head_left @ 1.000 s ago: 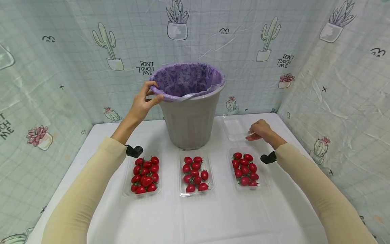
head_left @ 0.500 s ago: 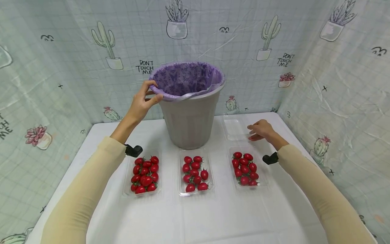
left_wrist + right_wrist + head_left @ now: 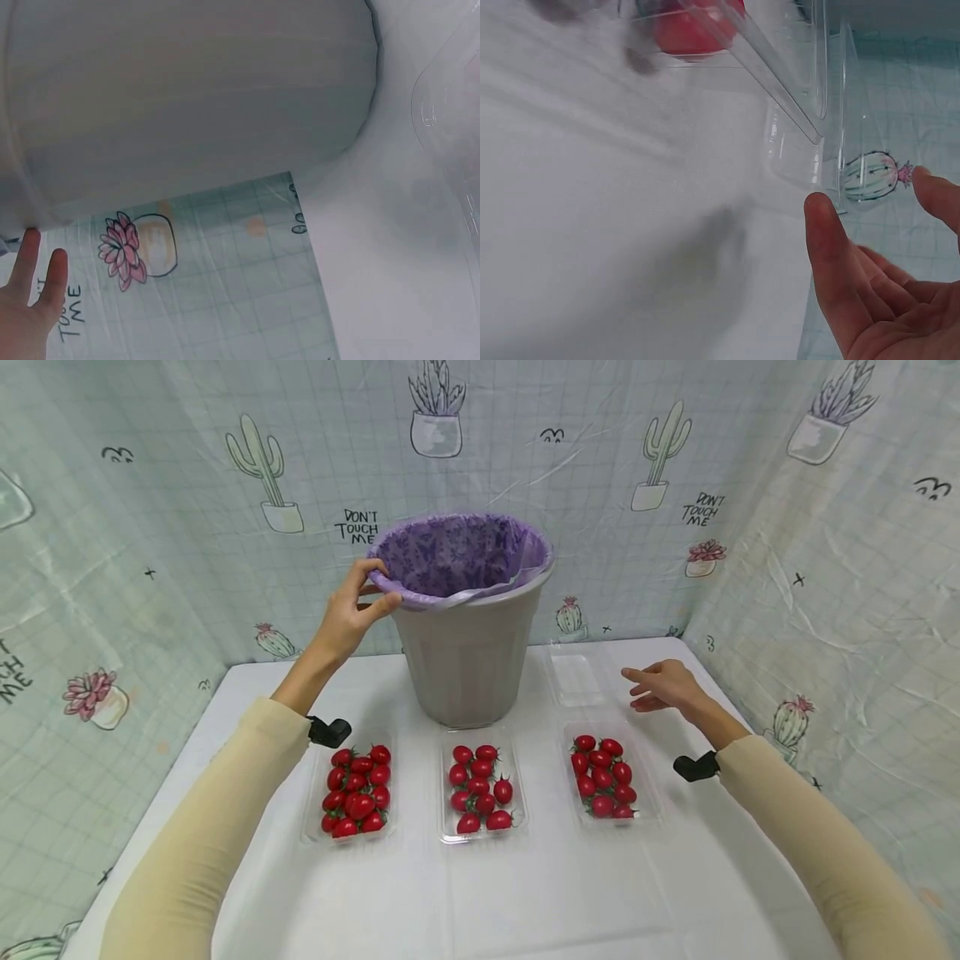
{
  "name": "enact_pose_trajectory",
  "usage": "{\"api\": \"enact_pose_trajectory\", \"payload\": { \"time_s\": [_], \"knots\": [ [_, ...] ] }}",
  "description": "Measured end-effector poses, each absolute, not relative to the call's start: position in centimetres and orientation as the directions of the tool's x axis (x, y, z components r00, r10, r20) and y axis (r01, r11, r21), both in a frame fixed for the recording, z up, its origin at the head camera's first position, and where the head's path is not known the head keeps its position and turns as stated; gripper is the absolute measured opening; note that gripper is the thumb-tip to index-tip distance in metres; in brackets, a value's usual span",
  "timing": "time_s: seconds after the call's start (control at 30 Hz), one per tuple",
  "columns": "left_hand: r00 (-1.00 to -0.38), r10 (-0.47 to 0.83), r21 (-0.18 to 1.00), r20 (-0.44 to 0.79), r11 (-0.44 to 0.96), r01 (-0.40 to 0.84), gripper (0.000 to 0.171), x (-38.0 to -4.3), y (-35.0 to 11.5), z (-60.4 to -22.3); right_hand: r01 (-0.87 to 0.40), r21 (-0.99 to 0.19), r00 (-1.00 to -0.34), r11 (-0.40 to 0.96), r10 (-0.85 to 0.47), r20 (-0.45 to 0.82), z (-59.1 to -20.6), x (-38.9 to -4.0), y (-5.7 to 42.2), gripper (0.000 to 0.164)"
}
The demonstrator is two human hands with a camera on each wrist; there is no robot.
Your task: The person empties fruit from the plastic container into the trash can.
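A grey waste bin (image 3: 468, 664) with a purple patterned liner (image 3: 450, 556) stands at the back of the table. My left hand (image 3: 348, 614) grips its left rim over the folded liner, thumb toward the front. In the left wrist view, fingers (image 3: 54, 277) show beside the bin wall (image 3: 187, 112). My right hand (image 3: 667, 685) hovers with relaxed fingers at the back right, holding nothing. Just left of it lies a clear plastic tray (image 3: 576, 681). In the right wrist view, thumb and fingers of the right hand (image 3: 877, 300) are spread apart.
Three clear punnets of cherry tomatoes sit in a row in front of the bin: left punnet (image 3: 311, 818), middle punnet (image 3: 450, 837) and right punnet (image 3: 649, 806). A white cloth (image 3: 555, 893) covers the table. Cactus-printed curtains (image 3: 487, 477) close in the back and sides.
My right hand has moved right, away from the clear tray at the back, and its fingers have loosened. The left hand and the bin have stayed in place.
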State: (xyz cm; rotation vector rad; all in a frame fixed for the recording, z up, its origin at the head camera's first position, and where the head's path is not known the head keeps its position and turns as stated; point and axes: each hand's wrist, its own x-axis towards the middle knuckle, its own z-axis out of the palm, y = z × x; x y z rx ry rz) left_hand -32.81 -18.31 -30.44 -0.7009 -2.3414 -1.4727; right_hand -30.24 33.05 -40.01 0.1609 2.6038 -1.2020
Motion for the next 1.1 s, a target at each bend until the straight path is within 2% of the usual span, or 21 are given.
{"api": "enact_pose_trajectory", "payload": {
  "time_s": [0.23,0.37,0.47,0.83,1.1],
  "knots": [
    [-0.836,0.249,0.752,0.489,0.365,0.549,0.049,-32.9,-18.4,-30.3,0.092,-0.746,-0.965,0.66,-0.125,-0.23,-39.6,-28.7,33.6,0.066],
    [-0.837,0.249,0.753,0.488,0.366,0.548,0.049,-32.9,-18.4,-30.4,0.025,-0.756,-0.94,0.654,-0.243,-0.241,-39.6,-28.0,33.6,0.053],
    [-0.838,0.248,0.754,0.487,0.366,0.546,0.051,-32.9,-18.5,-30.4,-0.009,-0.761,-0.918,0.649,-0.308,-0.252,-39.9,-27.7,33.5,0.05],
    [-0.841,0.249,0.757,0.481,0.366,0.541,0.05,-32.8,-18.4,-30.4,0.024,-0.753,-0.879,0.658,-0.345,-0.329,-42.1,-27.4,33.0,0.045],
    [-0.837,0.251,0.754,0.486,0.365,0.547,0.048,-32.9,-18.3,-30.5,0.043,-0.795,-0.852,0.605,-0.393,-0.346,-42.4,-27.0,33.1,0.038]
  ]
}}
